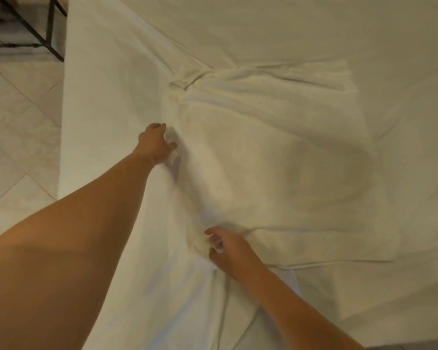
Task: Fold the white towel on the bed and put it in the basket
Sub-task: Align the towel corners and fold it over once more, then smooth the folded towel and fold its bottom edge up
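The towel (276,157) is lying spread and rumpled on the bed (314,26). The left hand (155,145) at ten o'clock and the right hand (228,248) at six are each pinching its near edge, probably to lift it for folding.

A white towel (276,157) lies spread and rumpled on the bed (263,29), its far end bunched into twisted folds. The left hand (155,144) reaches out along the towel's left edge, fingers curled onto the cloth — whether it pinches the edge is hard to tell. The right hand (229,248) sits nearer, at the towel's near-left corner, fingers closing on gathered fabric. Pale floor tiles (18,127) and a dark metal frame (33,29) show at left.
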The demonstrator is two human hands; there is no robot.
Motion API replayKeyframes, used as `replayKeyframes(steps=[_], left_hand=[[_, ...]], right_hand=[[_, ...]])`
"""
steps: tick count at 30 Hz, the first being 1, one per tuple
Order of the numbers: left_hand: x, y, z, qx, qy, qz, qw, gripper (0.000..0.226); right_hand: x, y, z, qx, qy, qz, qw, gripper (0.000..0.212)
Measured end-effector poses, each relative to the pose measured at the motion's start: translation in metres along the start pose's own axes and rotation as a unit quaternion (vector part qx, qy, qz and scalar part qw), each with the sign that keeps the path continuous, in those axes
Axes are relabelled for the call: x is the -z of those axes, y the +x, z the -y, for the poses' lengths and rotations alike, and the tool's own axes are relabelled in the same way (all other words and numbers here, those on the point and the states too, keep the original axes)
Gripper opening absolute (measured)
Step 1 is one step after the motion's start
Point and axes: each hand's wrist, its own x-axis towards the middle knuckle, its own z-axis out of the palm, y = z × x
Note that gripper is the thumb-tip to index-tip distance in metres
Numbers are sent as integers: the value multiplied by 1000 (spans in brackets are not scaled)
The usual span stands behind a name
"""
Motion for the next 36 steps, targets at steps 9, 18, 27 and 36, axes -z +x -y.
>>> replayKeyframes(steps=[9,18,27,36], left_hand=[[-63,-101,-5,65,-88,43,993,71],[-131,-171,-22,103,-95,30,990,52],[-192,-229,-46,303,-217,-68,926,44],[-223,-252,-64,374,-461,-85,800,65]], right_hand=[[73,-43,-54,-38,-10,-52,998,44],[138,-75,-126,-34,-25,-65,997,42],[222,-103,-207,-53,-32,-99,993,39],[283,-103,-274,-137,-86,-258,952,53]])
